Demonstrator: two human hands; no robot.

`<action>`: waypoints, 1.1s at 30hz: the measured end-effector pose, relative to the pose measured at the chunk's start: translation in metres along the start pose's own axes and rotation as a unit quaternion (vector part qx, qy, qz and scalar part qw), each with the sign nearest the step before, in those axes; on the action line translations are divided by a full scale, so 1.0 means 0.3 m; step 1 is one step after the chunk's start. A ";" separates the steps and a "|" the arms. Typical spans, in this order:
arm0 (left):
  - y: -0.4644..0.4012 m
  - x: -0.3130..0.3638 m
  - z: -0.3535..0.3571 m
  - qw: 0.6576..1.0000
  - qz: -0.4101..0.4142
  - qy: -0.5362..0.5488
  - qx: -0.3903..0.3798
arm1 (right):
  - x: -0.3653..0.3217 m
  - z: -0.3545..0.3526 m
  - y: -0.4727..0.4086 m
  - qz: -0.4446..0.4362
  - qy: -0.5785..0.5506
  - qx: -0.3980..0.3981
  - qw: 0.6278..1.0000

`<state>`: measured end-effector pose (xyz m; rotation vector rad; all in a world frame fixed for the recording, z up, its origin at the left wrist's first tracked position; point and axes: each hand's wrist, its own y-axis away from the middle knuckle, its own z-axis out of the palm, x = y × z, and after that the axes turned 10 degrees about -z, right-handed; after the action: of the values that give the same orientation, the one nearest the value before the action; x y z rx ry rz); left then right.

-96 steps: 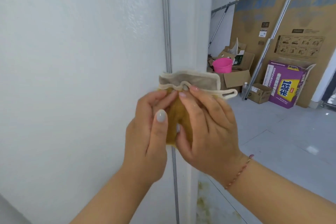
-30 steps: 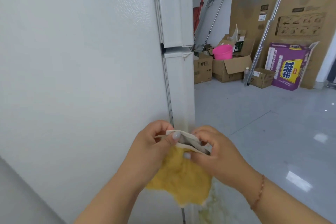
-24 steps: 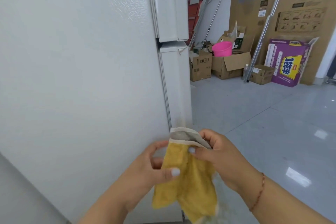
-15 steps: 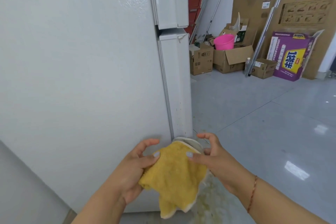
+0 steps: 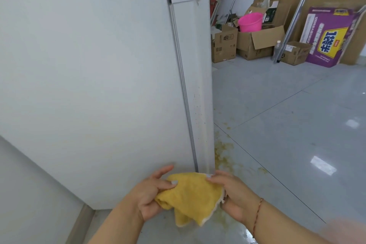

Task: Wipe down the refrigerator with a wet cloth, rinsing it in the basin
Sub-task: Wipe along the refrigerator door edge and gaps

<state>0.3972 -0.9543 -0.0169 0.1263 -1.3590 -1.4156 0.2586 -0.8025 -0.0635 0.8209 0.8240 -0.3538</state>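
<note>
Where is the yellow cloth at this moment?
In the head view the yellow cloth sits low and centre, held between the left hand and right hand, just in front of the refrigerator's bottom corner.

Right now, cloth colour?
The cloth is yellow with a pale cream edge, clearest in the head view.

Purple carton [image 5: 328, 35] by the far wall, yellow panel with big dark characters turned sideways, a large "1" among them, smaller print on cardboard boxes [image 5: 223, 42] too blurred to read
</note>
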 end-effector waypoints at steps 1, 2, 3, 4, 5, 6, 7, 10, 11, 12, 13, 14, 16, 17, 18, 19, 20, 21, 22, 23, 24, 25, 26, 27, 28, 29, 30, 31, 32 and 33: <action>-0.018 -0.013 -0.004 1.000 0.002 0.019 -0.003 | 0.027 -0.008 0.001 0.029 0.013 -0.002 0.999; -0.032 -0.026 -0.007 0.999 0.003 0.037 -0.007 | 0.057 -0.017 0.004 0.060 0.028 -0.008 0.998; -0.049 -0.044 -0.007 0.999 0.003 0.046 -0.014 | 0.092 -0.028 0.007 0.081 0.045 -0.010 0.996; -0.062 -0.060 -0.003 0.999 0.004 0.046 -0.019 | 0.121 -0.034 0.010 0.088 0.069 0.000 0.994; -0.073 -0.073 0.001 0.999 0.009 0.039 -0.018 | 0.143 -0.041 0.008 0.081 0.098 0.021 0.992; -0.086 -0.087 0.005 0.999 0.017 0.029 -0.008 | 0.165 -0.052 -0.004 0.061 0.121 0.050 0.989; -0.103 -0.099 0.010 0.999 0.024 0.022 0.007 | 0.179 -0.058 -0.014 0.039 0.130 0.069 0.988; -0.163 -0.162 0.032 0.999 0.003 0.036 0.024 | 0.194 -0.048 -0.037 0.056 0.079 0.014 0.995; -0.181 -0.188 0.040 0.998 -0.021 0.053 0.002 | 0.196 -0.044 -0.050 0.072 0.054 -0.017 0.996; -0.196 -0.209 0.046 0.996 -0.043 0.069 -0.023 | 0.201 -0.042 -0.063 0.083 0.034 -0.038 0.995; -0.209 -0.227 0.050 0.994 -0.063 0.083 -0.040 | 0.205 -0.044 -0.072 0.090 0.012 -0.058 0.994; -0.210 -0.234 0.055 0.993 -0.076 0.076 -0.041 | 0.210 -0.045 -0.078 0.094 -0.003 -0.077 0.993; -0.228 -0.240 0.053 0.996 -0.083 0.016 0.016 | 0.224 -0.059 -0.092 0.097 -0.002 -0.092 0.991; -0.249 -0.243 0.040 0.994 -0.076 -0.035 0.072 | 0.234 -0.066 -0.100 0.099 0.005 -0.093 0.991; -0.275 -0.249 0.026 0.986 -0.075 -0.090 0.121 | 0.245 -0.074 -0.110 0.104 0.010 -0.090 0.990; -0.299 -0.256 0.013 0.975 -0.081 -0.138 0.155 | 0.254 -0.083 -0.117 0.114 0.013 -0.078 0.990; -0.316 -0.263 0.002 0.972 -0.104 -0.144 0.155 | 0.263 -0.090 -0.126 0.126 0.015 -0.069 0.990; -0.326 -0.267 -0.003 0.975 -0.136 -0.116 0.134 | 0.272 -0.096 -0.135 0.141 0.020 -0.067 0.988; -0.338 -0.275 -0.005 0.976 -0.177 -0.073 0.103 | 0.279 -0.102 -0.141 0.158 0.029 -0.073 0.984; -0.349 -0.282 -0.003 0.975 -0.202 -0.040 0.082 | 0.284 -0.107 -0.145 0.172 0.036 -0.084 0.981; -0.373 -0.292 -0.005 0.976 -0.205 -0.020 0.068 | 0.294 -0.115 -0.153 0.184 0.035 -0.091 0.978; -0.402 -0.302 -0.009 0.978 -0.195 -0.007 0.071 | 0.305 -0.125 -0.162 0.191 0.029 -0.089 0.977; -0.424 -0.307 -0.007 0.980 -0.178 0.000 0.084 | 0.317 -0.136 -0.166 0.189 0.018 -0.083 0.978; -0.450 -0.314 -0.008 0.981 -0.168 0.008 0.095 | 0.336 -0.149 -0.175 0.189 -0.005 -0.069 0.980; -0.468 -0.317 -0.004 0.982 -0.163 0.020 0.099 | 0.358 -0.163 -0.187 0.189 -0.035 -0.054 0.980; -0.483 -0.321 0.001 0.982 -0.161 0.031 0.098 | 0.379 -0.173 -0.197 0.186 -0.059 -0.034 0.980; -0.494 -0.327 0.007 0.980 -0.170 0.041 0.096 | 0.402 -0.182 -0.209 0.184 -0.078 -0.009 0.980; -0.509 -0.338 0.013 0.977 -0.186 0.049 0.093 | 0.426 -0.191 -0.224 0.180 -0.091 0.017 0.979; -0.516 -0.348 0.020 0.972 -0.204 0.053 0.099 | 0.445 -0.193 -0.233 0.175 -0.099 0.043 0.979; -0.530 -0.361 0.022 0.968 -0.223 0.061 0.096 | 0.461 -0.192 -0.247 0.169 -0.106 0.066 0.978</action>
<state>0.3378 -0.9154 -0.1959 0.6732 -1.4166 -1.6080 0.2763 -0.8029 -0.2298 1.0103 0.4552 -0.1903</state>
